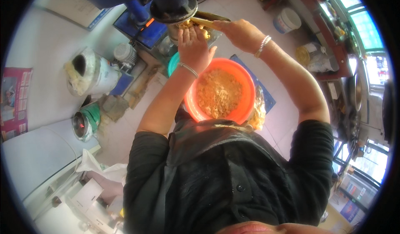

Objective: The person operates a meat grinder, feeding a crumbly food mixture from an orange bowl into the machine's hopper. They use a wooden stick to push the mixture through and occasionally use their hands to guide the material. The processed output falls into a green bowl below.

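A blue machine (174, 0) with a dark round lower end stands at the top of the view, with yellowish crumbly lumps (206, 33) just beneath it. My left hand (193, 48) reaches up to these lumps, its fingers stretched out and laid against them. My right hand (243, 34) is closed around one end of a flat, pale wooden-looking stick (205, 22), whose other end points left under the machine. Between my forearms, close to my body, sits an orange basin (251, 88) with tan, crumbly material (219, 91) in it. The left fingertips are partly hidden among the lumps.
A teal container (173, 63) shows at the basin's left. Crumpled yellowish plastic (259, 113) lies at its right. Farther left stand a white drum-like machine (98, 73) and a grey motor (125, 52). A white bucket (287, 20) is on the floor at the far right.
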{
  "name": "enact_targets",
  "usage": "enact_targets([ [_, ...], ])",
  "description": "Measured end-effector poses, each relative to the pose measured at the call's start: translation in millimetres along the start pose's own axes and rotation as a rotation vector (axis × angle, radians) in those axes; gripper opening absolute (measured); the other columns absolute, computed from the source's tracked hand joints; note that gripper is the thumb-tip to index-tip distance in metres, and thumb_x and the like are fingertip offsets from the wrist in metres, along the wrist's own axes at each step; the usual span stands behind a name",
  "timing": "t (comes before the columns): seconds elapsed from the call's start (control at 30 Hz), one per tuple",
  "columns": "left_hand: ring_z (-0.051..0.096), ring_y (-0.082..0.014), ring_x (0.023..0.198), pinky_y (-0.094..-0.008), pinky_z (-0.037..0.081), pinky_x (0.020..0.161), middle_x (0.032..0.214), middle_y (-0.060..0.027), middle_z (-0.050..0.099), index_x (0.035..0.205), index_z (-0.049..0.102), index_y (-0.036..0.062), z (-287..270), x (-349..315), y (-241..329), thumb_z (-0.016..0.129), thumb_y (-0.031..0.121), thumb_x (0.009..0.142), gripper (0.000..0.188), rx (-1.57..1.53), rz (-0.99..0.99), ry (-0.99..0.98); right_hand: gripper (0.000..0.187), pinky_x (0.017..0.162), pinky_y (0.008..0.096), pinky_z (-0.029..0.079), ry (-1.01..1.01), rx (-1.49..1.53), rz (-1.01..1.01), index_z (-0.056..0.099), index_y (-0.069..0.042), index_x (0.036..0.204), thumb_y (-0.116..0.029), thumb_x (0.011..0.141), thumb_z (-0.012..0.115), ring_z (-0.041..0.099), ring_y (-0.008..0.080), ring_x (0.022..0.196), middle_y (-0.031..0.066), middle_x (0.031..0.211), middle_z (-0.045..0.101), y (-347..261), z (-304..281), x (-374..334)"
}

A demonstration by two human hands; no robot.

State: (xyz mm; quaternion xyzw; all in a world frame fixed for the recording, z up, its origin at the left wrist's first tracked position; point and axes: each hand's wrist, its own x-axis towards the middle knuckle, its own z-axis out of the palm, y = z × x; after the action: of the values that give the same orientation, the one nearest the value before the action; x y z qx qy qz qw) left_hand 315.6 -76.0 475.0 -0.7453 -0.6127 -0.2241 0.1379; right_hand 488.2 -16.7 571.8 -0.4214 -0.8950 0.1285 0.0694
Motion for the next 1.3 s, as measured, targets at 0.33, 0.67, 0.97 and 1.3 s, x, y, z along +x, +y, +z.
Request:
enact_targets([
  [0.33,0.044,-0.0410,0.128,-0.0518,0.034,0.111,0.133,-0.0324,0.045,0.135,0.040,-0.0090,-7.3,-0.1,3.8,0.078,0.042,0.076,0.086,-0.154,-0.080,-0.020,0.036,0.070,0.0423,0.053,-0.090,0.026,-0.067,0.060,-0.015,0.134,-0.018,0.099,0.053,0.067,0.0349,0.075,0.0190,0.088,0.069,-6.9,-29.0,-11.9],
  [0.67,0.037,-0.0396,0.138,-0.0521,0.026,0.116,0.147,-0.0282,0.041,0.136,0.043,-0.0156,-24.8,-29.6,16.7,0.072,0.048,0.081,0.089,-0.069,0.134,-0.107,0.038,0.063,0.0453,0.053,-0.064,-0.124,-0.127,0.058,-0.018,0.135,-0.017,0.097,0.055,0.067,0.0346,0.069,0.0176,0.082,0.069,-10.6,-14.3,-2.7],
  [0.97,0.038,-0.0401,0.137,-0.0495,0.027,0.116,0.144,-0.0305,0.042,0.132,0.043,-0.0200,-16.1,-18.0,10.6,0.072,0.051,0.080,0.092,-0.018,0.160,-0.144,0.036,0.070,0.0465,0.053,-0.014,-0.060,-0.056,0.060,-0.016,0.133,-0.019,0.098,0.053,0.067,0.0374,0.077,0.0180,0.089,0.070,-12.4,-8.4,-0.7],
  [1.3,0.042,-0.0377,0.135,-0.0482,0.028,0.115,0.143,-0.0266,0.046,0.135,0.044,-0.0150,-0.8,8.3,-4.6,0.065,0.055,0.086,0.088,-0.031,0.041,-0.159,0.034,0.078,0.0450,0.054,-0.012,-0.002,0.071,0.060,-0.009,0.131,-0.018,0.099,0.053,0.068,0.0382,0.087,0.0220,0.099,0.070,4.8,-23.2,-32.4],
])
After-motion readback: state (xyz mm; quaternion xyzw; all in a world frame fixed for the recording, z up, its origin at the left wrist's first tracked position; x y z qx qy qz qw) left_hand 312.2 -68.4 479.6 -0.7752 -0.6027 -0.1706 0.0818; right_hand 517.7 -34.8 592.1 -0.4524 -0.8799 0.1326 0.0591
